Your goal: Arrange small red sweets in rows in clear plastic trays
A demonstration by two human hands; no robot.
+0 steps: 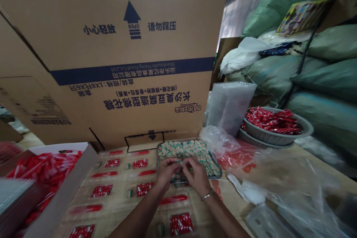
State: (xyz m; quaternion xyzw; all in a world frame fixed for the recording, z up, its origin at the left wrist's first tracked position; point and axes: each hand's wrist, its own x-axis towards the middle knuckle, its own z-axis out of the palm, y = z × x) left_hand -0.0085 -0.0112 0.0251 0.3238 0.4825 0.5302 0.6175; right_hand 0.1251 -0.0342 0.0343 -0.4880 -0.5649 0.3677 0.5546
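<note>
My left hand (166, 171) and my right hand (196, 174) meet at the near edge of a metal tray (216, 167) heaped with small green-and-white packets (185, 150). Both hands have curled fingers pinching small packets between them. A thin bracelet circles my right wrist. Below my hands lie rows of clear plastic trays (119, 189), each holding a red packet (143, 188), a red stick (104, 174) and a small green packet.
A big upright cardboard box (111, 55) stands behind the table. At left is a box of red sticks (41, 171). At right are a stack of clear trays (228, 106), a basket of red packets (275, 124), loose plastic bags (279, 178) and green sacks (320, 67).
</note>
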